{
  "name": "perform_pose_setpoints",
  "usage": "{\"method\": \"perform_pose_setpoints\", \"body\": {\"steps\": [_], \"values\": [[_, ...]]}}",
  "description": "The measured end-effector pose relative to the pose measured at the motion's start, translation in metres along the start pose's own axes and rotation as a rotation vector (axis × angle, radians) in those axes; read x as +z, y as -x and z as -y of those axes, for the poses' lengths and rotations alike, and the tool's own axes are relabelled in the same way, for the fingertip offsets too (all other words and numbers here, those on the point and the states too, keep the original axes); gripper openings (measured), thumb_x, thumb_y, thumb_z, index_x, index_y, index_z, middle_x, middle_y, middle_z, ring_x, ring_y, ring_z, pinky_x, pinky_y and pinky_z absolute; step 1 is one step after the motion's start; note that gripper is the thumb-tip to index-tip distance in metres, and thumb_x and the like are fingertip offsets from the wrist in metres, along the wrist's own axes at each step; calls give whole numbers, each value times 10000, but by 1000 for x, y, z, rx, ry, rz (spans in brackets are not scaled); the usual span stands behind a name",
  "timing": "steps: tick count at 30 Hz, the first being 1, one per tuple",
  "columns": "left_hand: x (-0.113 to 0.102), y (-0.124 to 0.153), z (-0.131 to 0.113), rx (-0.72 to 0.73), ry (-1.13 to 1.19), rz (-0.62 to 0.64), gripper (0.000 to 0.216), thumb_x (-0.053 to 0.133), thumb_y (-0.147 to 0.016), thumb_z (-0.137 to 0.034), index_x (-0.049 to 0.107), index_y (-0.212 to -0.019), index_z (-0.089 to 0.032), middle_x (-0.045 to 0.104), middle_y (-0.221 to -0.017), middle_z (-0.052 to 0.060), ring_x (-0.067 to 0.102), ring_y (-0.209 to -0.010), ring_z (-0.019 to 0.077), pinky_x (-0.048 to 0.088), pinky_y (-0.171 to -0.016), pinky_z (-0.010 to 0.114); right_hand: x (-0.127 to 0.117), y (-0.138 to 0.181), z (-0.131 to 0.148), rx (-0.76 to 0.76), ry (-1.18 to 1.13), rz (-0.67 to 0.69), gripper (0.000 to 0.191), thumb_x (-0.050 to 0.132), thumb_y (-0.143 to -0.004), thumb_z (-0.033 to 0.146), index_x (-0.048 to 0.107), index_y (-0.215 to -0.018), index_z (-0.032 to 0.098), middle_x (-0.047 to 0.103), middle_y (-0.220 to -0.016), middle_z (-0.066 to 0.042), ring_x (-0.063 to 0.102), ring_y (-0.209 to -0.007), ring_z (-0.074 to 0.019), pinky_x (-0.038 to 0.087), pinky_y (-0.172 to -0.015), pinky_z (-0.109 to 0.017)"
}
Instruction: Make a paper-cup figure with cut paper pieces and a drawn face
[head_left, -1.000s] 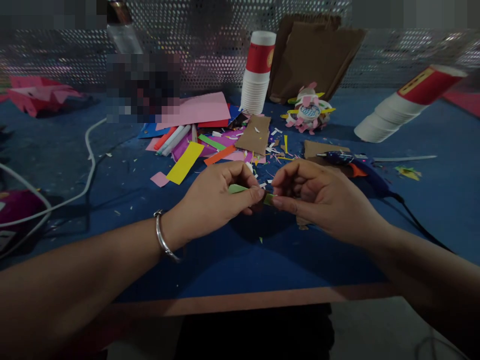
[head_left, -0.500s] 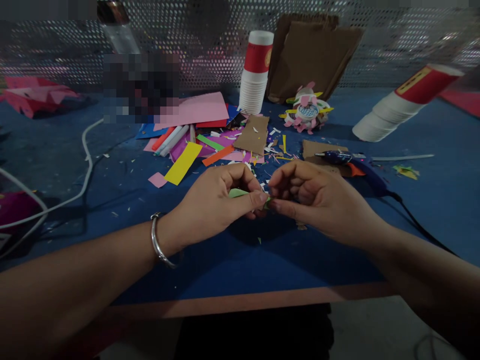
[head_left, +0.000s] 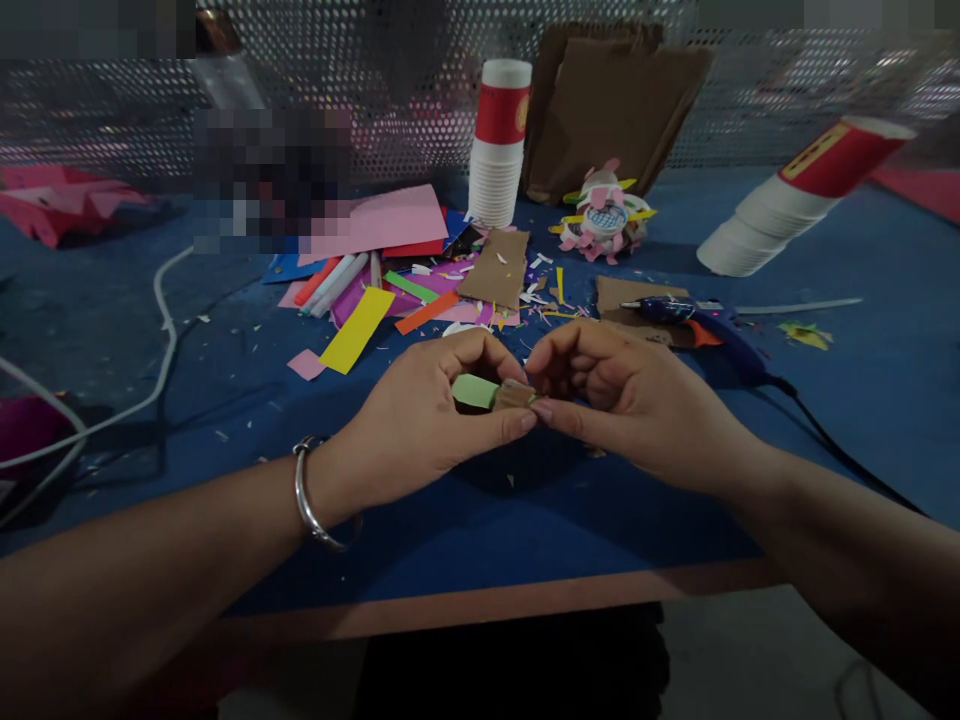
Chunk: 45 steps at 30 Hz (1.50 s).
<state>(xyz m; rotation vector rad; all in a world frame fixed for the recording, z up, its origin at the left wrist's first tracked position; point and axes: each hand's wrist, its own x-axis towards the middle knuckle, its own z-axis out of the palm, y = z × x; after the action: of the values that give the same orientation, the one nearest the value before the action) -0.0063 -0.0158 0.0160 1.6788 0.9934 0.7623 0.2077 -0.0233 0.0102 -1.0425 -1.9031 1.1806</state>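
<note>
Between my hands, above the blue table (head_left: 420, 545), is a small piece of brown cardboard (head_left: 514, 393) with a light green paper strip (head_left: 474, 391) against it. My left hand (head_left: 439, 405), with a silver bangle at the wrist, is closed around the cardboard and strip, thumb in front. My right hand (head_left: 622, 390) pinches the right end of the piece between thumb and forefinger, its other fingers curled. The fingertips of both hands nearly meet. My fingers hide part of the strip.
Paper scraps and markers (head_left: 337, 285) lie behind my hands, near a yellow strip (head_left: 358, 330). A glue gun (head_left: 694, 320) rests on cardboard at right, its cord trailing forward. Paper cup stacks (head_left: 499, 150) and a paper-decorated cup (head_left: 606, 215) are at the back. A white cable (head_left: 171, 330) crosses the left.
My hands have turned the piece slightly, so the brown cardboard and more of the green strip now show. The camera view has shifted a little.
</note>
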Motion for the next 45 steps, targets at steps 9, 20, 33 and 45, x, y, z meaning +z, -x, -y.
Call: {"method": "perform_pose_setpoints", "body": {"steps": [9,20,33,45], "values": [[2,1,1,-60,78,-20,347,784,-739,-183,545,-990,-207,607,-679,-70,507,-584,97,384,-522,207,0,1,-1,28,77,-30,208,733,-890,382,662,-955,198,650,-792,10,582,-662,-113,463,-580,-242],[5,-1,-2,-117,237,-86,415,846,-661,-119,542,-930,-203,628,-658,-71,530,-542,86,391,-495,193,0,-1,4,41,93,-44,252,754,-881,422,663,-867,188,555,-616,69,473,-504,-66,384,-514,-230],[6,-5,3,-199,478,-215,558,924,-671,-232,554,-1084,-173,705,-858,-18,668,-758,114,524,-703,237,9,3,-6,-358,543,-348,69,642,-899,142,624,-876,204,657,-793,-4,617,-690,-133,495,-650,-271],[7,-3,0,-107,566,-277,523,888,-693,-120,533,-1074,-176,746,-903,3,693,-821,121,532,-751,242,15,6,-4,-477,644,-343,31,618,-960,232,648,-960,225,735,-925,-53,689,-846,-197,549,-749,-344]]}}
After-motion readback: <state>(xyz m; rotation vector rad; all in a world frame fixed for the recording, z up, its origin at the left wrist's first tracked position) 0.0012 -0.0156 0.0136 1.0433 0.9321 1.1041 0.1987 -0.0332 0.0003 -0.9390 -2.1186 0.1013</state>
